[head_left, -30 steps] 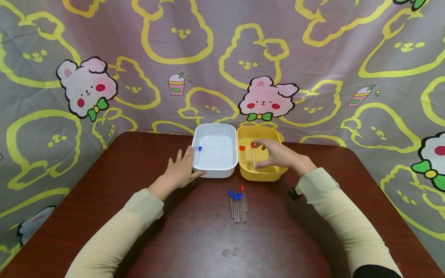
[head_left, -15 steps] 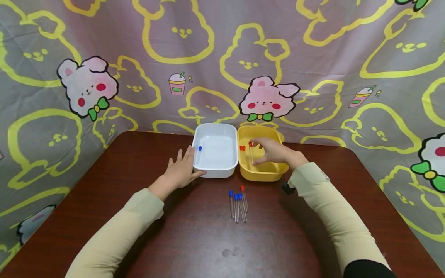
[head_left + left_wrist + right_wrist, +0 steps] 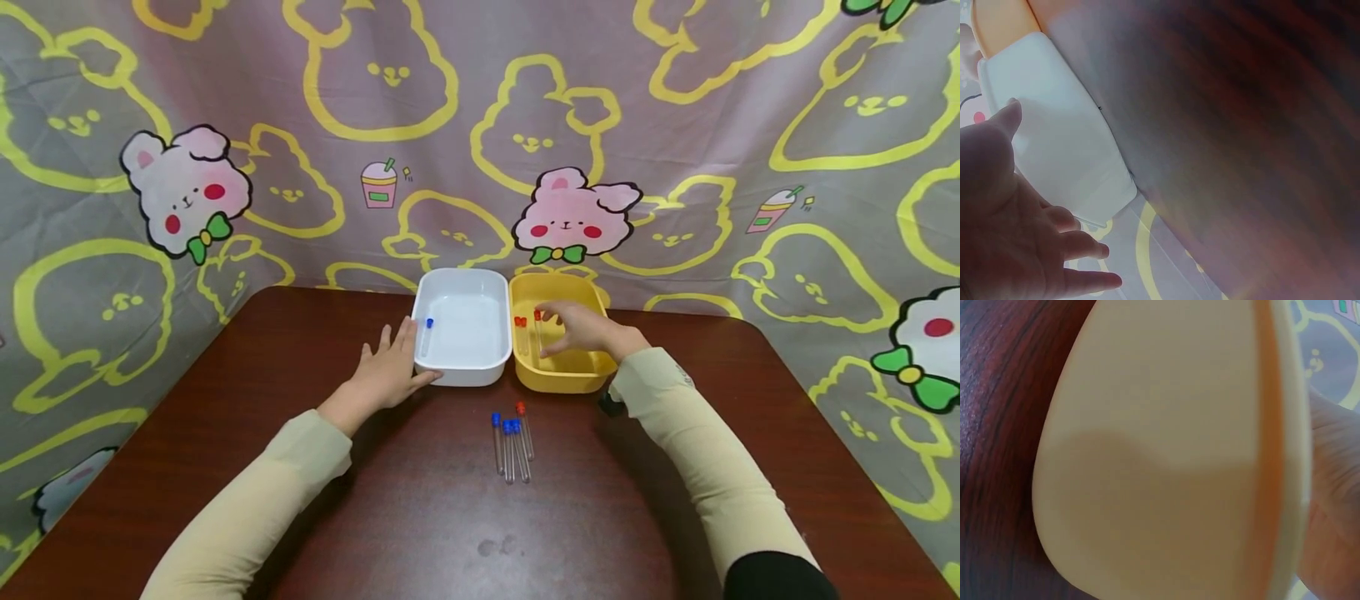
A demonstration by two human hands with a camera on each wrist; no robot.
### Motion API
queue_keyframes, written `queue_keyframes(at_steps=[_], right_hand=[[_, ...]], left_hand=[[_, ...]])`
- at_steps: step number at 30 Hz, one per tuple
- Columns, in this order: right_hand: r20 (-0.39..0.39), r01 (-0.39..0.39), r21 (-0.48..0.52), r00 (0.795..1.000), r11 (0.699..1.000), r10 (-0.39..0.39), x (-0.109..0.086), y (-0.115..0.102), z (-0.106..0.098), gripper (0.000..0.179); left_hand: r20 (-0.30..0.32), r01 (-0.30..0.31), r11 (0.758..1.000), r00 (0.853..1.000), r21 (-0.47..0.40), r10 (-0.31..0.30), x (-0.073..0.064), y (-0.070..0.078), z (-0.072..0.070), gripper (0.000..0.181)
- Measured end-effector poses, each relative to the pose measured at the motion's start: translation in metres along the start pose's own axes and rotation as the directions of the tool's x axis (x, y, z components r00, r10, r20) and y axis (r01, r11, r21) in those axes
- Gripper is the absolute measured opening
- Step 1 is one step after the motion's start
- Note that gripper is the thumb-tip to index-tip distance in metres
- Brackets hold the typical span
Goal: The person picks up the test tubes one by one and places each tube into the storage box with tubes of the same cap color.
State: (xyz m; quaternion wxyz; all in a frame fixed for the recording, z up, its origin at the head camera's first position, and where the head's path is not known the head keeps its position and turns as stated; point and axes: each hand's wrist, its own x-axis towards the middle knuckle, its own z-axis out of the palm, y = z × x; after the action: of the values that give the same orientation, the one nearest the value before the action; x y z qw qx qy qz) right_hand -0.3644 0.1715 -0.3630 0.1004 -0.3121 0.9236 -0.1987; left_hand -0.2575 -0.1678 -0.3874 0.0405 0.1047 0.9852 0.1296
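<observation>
My right hand (image 3: 581, 327) reaches into the yellow bin (image 3: 562, 383) and pinches a red-capped test tube (image 3: 538, 335) lengthwise, with a finger by the cap and the thumb near the lower end. Two red caps of other test tubes (image 3: 521, 322) show at the bin's left side. In the right wrist view the bin's wall (image 3: 1147, 412) hides the fingers. My left hand (image 3: 384, 367) rests with spread fingers against the left side of the white bin (image 3: 461, 377). A blue-capped test tube (image 3: 427, 335) leans inside that bin.
On the brown table (image 3: 420, 508), in front of the bins, lie several blue-capped test tubes (image 3: 510, 450) and one red-capped test tube (image 3: 527, 433). The two bins stand side by side against the patterned curtain (image 3: 450, 100).
My right hand has moved left inside the yellow bin, bringing the red-capped test tube closer to the other red-capped ones. The left hand stays at the white bin.
</observation>
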Motion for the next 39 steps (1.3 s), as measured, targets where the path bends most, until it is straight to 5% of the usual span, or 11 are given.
queue_keyframes(at_steps=[24, 39], right_hand=[[0.064, -0.080, -0.052, 0.994, 0.995, 0.083, 0.017, 0.010, 0.016, 0.087], [0.023, -0.077, -0.107, 0.997, 0.991, 0.080, 0.018, 0.017, 0.020, 0.084]], left_hand=[[0.001, -0.007, 1.000, 1.000, -0.006, 0.007, -0.002, 0.001, 0.000, 0.101], [0.001, -0.016, 1.000, 1.000, 0.018, 0.016, -0.001, 0.003, -0.003, 0.101]])
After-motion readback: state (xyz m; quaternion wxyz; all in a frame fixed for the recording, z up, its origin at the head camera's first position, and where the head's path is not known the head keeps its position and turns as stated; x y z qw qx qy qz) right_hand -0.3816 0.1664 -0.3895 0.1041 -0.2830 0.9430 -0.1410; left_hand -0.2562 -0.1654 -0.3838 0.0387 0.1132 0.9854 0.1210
